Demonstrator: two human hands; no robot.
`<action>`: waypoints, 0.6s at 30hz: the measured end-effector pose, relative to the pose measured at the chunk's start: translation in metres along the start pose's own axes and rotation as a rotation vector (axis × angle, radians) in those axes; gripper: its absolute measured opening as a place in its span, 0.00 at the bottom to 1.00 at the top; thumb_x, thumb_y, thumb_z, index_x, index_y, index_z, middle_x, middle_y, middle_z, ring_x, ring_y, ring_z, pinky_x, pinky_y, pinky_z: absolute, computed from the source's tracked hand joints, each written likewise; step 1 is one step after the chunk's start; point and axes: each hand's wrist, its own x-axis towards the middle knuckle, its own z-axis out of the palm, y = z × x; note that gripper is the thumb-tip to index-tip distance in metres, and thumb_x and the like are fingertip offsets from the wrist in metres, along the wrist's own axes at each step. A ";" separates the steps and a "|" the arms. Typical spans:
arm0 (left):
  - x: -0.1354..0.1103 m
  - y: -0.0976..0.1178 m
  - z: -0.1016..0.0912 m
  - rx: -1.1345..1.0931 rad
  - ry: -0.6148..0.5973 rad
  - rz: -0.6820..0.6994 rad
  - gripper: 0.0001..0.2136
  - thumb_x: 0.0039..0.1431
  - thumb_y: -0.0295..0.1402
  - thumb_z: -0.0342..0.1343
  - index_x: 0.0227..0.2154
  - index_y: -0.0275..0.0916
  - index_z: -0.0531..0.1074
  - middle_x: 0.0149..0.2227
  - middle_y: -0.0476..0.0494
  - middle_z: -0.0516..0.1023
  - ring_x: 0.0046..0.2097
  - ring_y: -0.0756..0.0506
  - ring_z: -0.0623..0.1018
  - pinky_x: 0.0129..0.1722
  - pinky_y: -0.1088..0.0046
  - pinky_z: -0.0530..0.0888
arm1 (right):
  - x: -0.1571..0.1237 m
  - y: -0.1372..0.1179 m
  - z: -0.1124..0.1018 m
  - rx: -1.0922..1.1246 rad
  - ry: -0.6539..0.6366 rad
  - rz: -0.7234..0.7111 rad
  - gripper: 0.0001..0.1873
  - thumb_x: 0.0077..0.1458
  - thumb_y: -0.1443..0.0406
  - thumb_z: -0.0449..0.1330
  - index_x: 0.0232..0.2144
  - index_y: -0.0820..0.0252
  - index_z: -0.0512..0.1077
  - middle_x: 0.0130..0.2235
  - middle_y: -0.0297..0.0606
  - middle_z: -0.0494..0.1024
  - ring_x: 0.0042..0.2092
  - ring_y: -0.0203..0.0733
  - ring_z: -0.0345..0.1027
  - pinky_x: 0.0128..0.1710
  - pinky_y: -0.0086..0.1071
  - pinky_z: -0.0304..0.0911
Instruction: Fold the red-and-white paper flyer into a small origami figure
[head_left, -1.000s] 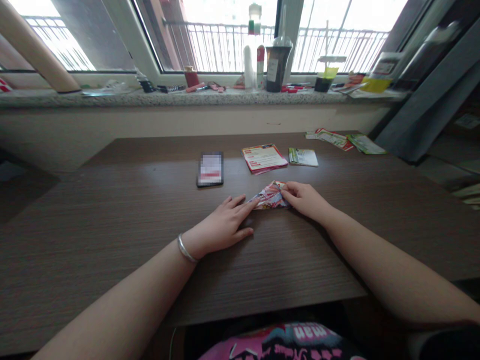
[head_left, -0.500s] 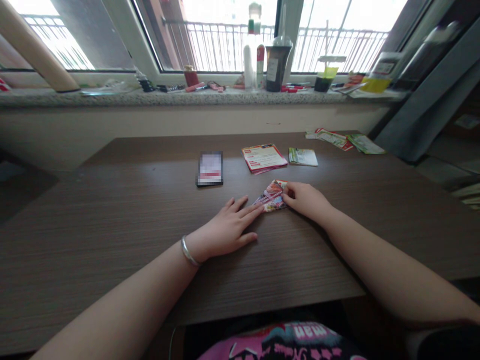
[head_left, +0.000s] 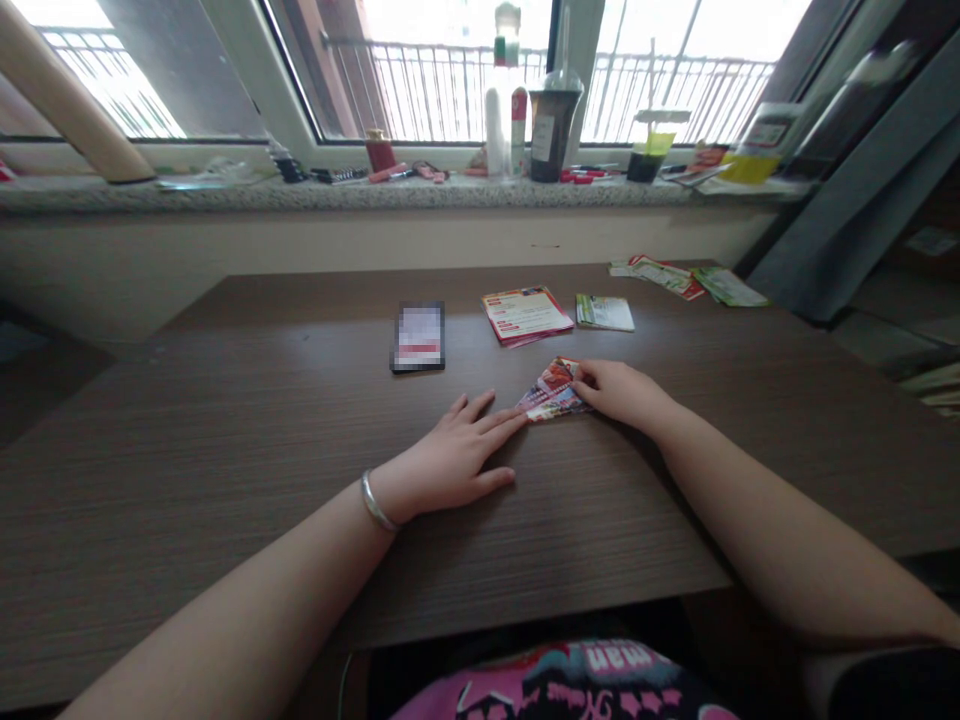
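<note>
A small folded piece of printed paper [head_left: 553,391], patterned in red, white and purple, lies on the brown table [head_left: 262,430]. Its right end is pinched between the thumb and fingers of my right hand [head_left: 621,392], which hide that edge. My left hand [head_left: 459,455] rests flat on the tabletop with its fingers spread, and a fingertip touches the paper's left corner. Beyond the paper sits a stack of red-bordered printed sheets [head_left: 527,314], with a smaller stack of green-and-white cards [head_left: 604,312] to its right.
A phone-like device [head_left: 418,337] with a blurred screen lies ahead of my left hand. More printed papers [head_left: 667,277] lie at the table's back right. On the stone windowsill [head_left: 330,197] stand a dark cup [head_left: 553,135], bottles and small items.
My right hand has shifted slightly to the right, and the folded paper has slid right with it. My left hand has stayed in nearly the same place.
</note>
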 end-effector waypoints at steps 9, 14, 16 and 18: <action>0.001 -0.001 0.000 -0.025 -0.001 0.034 0.32 0.65 0.46 0.46 0.67 0.49 0.42 0.69 0.49 0.49 0.68 0.33 0.48 0.64 0.48 0.48 | -0.005 -0.003 0.001 -0.072 0.135 -0.053 0.09 0.57 0.61 0.54 0.34 0.57 0.71 0.35 0.40 0.76 0.35 0.43 0.67 0.31 0.33 0.57; 0.000 0.001 -0.002 -0.018 0.017 0.032 0.32 0.64 0.46 0.47 0.67 0.50 0.42 0.68 0.48 0.50 0.68 0.32 0.49 0.64 0.46 0.48 | -0.017 -0.025 -0.001 -0.194 0.395 -0.331 0.14 0.59 0.62 0.53 0.45 0.57 0.74 0.47 0.45 0.73 0.51 0.52 0.61 0.51 0.43 0.57; 0.000 0.002 -0.003 -0.014 0.021 0.034 0.32 0.64 0.46 0.48 0.67 0.50 0.42 0.68 0.49 0.51 0.68 0.32 0.49 0.63 0.46 0.49 | -0.021 -0.033 -0.001 -0.216 0.440 -0.405 0.14 0.59 0.62 0.53 0.43 0.57 0.75 0.52 0.46 0.71 0.55 0.54 0.57 0.55 0.45 0.54; 0.001 0.002 -0.003 -0.010 0.026 0.033 0.32 0.64 0.46 0.48 0.67 0.50 0.42 0.68 0.48 0.51 0.68 0.33 0.49 0.63 0.47 0.49 | -0.023 -0.039 0.001 -0.226 0.419 -0.483 0.13 0.60 0.61 0.53 0.42 0.57 0.76 0.54 0.45 0.70 0.58 0.54 0.54 0.58 0.46 0.50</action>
